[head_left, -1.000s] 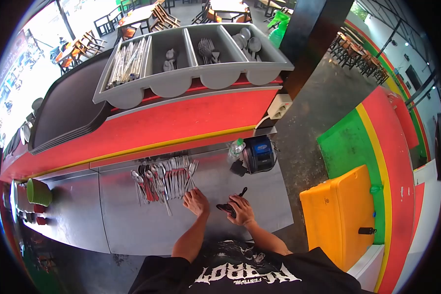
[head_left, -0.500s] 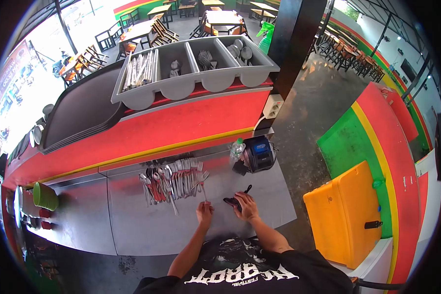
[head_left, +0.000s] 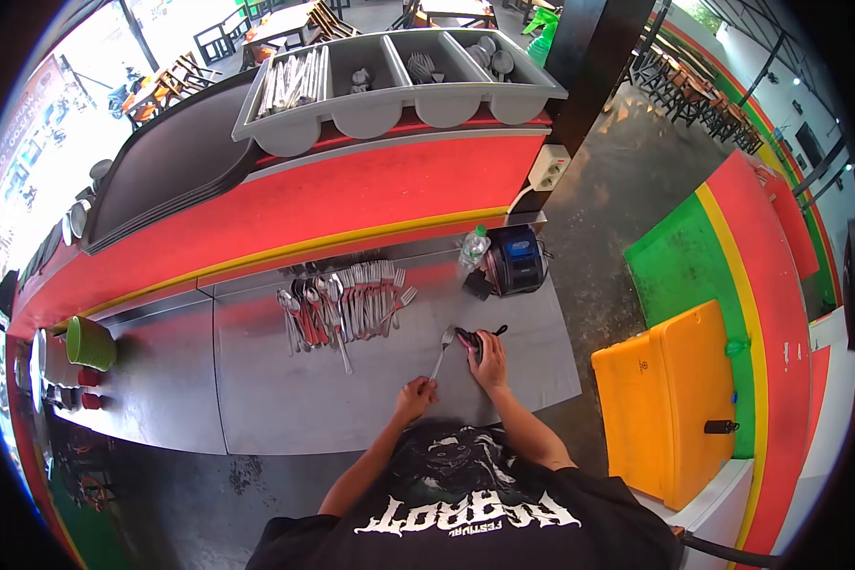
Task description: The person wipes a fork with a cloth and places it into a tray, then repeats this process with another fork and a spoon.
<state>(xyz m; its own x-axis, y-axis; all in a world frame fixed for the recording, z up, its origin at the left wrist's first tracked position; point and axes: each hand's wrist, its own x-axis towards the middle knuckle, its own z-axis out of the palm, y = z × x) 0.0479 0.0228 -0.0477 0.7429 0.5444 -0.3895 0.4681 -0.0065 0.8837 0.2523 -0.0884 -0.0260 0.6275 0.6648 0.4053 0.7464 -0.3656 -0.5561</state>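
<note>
Left hand (head_left: 415, 397) pinches one fork (head_left: 438, 360), right hand (head_left: 490, 369) grips a dark thing (head_left: 465, 335).
Head view: the fork has come away from the cutlery row (head_left: 340, 304) on the metal table (head_left: 299, 408), so it is now separate — its tines are just beside the dark thing, but touching I cannot tell. Right fingers curl over this thing, not spread; both forearms reach forward, a little inward.

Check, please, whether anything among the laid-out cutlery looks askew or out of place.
Slightly, yes: the rightmost laid-out fork slants away from its neighbours, and one long utensil near the middle juts out past the others' handle ends.
</note>
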